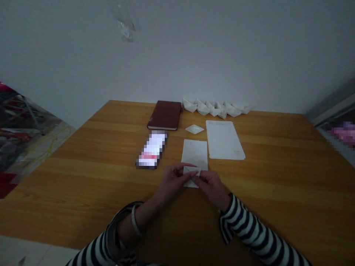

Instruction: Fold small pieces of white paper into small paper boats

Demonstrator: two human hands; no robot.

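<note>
Left hand (pixel 171 181) and right hand (pixel 213 185) meet at the near part of the wooden surface (pixel 277 177). Fingers of both grasp a small folded paper (pixel 190 169): left fingers along its left side and upper edge, left thumb across its front; right thumb and fingers pinch its right side, the thumbs close together. Creases show on its face; exact fold hidden by the fingers.

Loose sheet (pixel 194 149), faintly ruled, lies flat just beyond the hands, its near end partly covered by them. Stack of white paper (pixel 225 140) lies farther off to the right. Diamond-shaped folded piece (pixel 194 129) sits beyond the loose sheet, left of the stack, apart from both.

Row of white paper boats (pixel 203 107) stands along the rear edge, by the pale wall (pixel 210 48). Dark red notebook (pixel 165 114), closed, lies left of the row. Phone (pixel 152 149), display lit but pixelated, lies nearer, left of the loose sheet.

Both sleeves (pixel 257 231) striped black and white; light-coloured bangle (pixel 134 221) on the left wrist.
</note>
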